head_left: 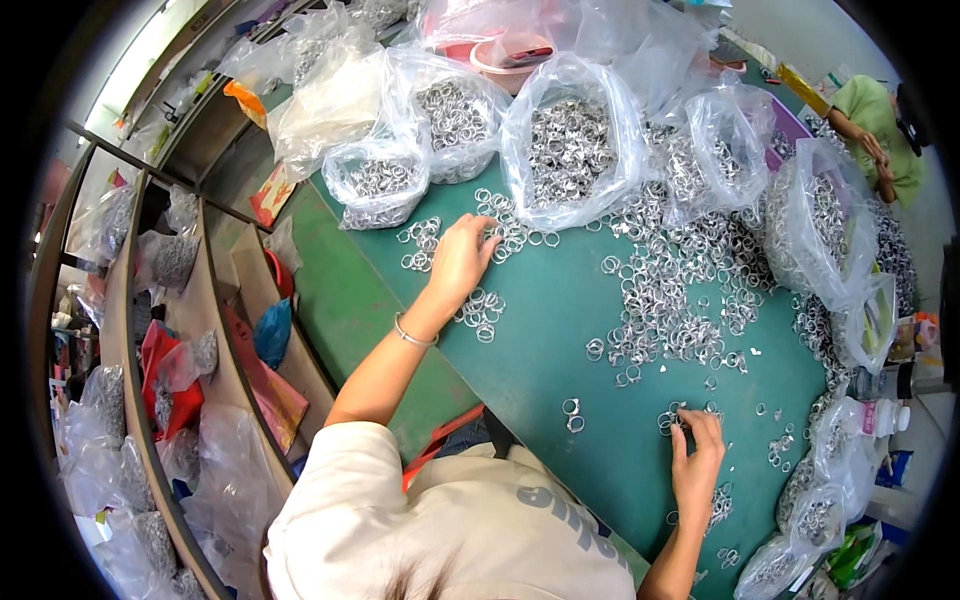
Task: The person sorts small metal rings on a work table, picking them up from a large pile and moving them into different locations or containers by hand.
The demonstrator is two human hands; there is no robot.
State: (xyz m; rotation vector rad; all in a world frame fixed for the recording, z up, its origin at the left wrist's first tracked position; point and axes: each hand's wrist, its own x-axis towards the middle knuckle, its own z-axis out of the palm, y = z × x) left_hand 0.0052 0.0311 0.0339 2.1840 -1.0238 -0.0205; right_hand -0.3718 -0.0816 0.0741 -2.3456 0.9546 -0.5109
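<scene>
Many small silver metal rings (665, 310) lie in a broad heap on the green tabletop. At the table's left side, my left hand (462, 258) rests among a smaller group of rings (510, 230), its fingers bent over them and its thumb apart; I see nothing held in it. Lower right, my right hand (698, 455) has thumb and fingertips close together at a few rings (670, 418), seemingly pinching a ring. A small cluster of rings (482, 312) lies below my left hand, and a pair of rings (572, 414) lies apart, left of my right hand.
Clear plastic bags full of rings (570, 150) line the far edge; more bags (815, 230) stand along the right. A pink basin (510, 62) sits behind them. Shelves with bags (150, 330) stand at left. Another person in green (875, 130) is at far right.
</scene>
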